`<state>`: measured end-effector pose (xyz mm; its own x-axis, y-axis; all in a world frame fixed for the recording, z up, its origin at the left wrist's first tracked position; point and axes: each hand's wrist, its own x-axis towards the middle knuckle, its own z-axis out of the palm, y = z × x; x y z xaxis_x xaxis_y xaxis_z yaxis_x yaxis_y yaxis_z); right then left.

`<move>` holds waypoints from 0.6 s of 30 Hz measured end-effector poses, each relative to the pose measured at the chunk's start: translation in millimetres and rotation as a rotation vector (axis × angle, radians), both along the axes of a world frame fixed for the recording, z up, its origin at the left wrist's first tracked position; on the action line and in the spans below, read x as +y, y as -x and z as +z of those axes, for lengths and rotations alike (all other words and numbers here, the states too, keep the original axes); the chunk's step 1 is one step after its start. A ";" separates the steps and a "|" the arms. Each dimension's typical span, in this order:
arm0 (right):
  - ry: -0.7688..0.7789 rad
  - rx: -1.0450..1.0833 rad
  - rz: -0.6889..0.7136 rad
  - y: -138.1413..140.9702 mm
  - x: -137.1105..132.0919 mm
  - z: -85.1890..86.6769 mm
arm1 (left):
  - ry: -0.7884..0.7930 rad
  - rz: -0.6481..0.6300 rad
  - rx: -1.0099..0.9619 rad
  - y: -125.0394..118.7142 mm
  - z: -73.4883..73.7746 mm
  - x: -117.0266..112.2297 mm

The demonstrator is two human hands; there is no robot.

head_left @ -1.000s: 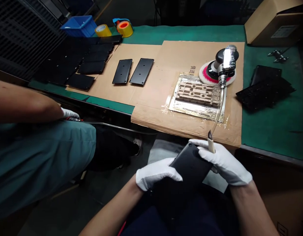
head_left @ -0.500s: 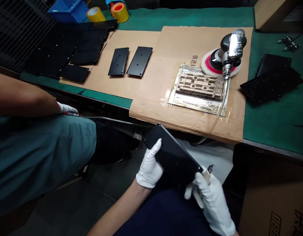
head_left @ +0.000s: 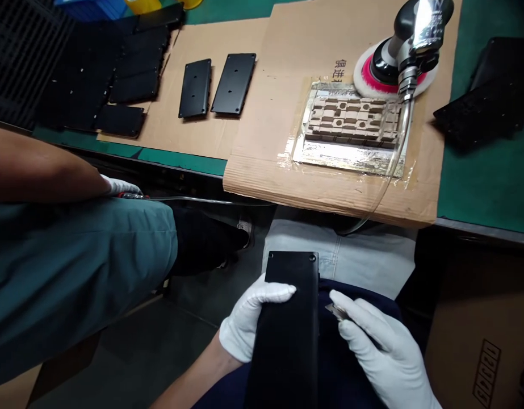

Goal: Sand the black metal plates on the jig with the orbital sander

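A flat black plate (head_left: pixel 287 335) with small corner holes is held upright over the lap (head_left: pixel 364 301) at lower centre of the frame, below the desk (head_left: pixel 180 160) edge. It is judged to be a stiff, fairly light metal panel, its smooth face likely slippery and best taken by the long edges. It is grasped by the gloved left hand (head_left: pixel 253 321), fingers (head_left: pixel 279 291) laid across its face; just beside it, the gloved right hand (head_left: pixel 376 346) has its fingers (head_left: pixel 355 309) clenched on a small blade (head_left: pixel 336 311) — only the tip shows. Matching black plates (head_left: pixel 234 83) lie on cardboard (head_left: pixel 227 139) at upper centre.
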<state>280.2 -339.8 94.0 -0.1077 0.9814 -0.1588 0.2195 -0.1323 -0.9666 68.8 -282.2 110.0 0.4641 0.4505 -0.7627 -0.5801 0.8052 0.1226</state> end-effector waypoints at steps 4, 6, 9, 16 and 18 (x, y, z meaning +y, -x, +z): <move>-0.014 -0.029 -0.016 1.8 4.5 -1.8 | -0.007 -0.006 -0.015 -0.7 -2.3 -0.7; -0.011 -0.044 -0.028 1.9 6.2 -2.2 | 0.009 -0.001 -0.005 -0.2 -2.6 -2.4; -0.052 -0.029 0.006 1.1 5.7 0.1 | 0.064 0.045 0.037 1.1 -2.6 -5.5; -0.164 0.052 0.145 2.9 -9.3 7.2 | 0.153 0.038 0.109 5.4 -5.6 -10.3; -0.161 0.064 0.154 4.8 -11.4 9.1 | 0.165 0.028 0.119 6.8 -6.0 -11.1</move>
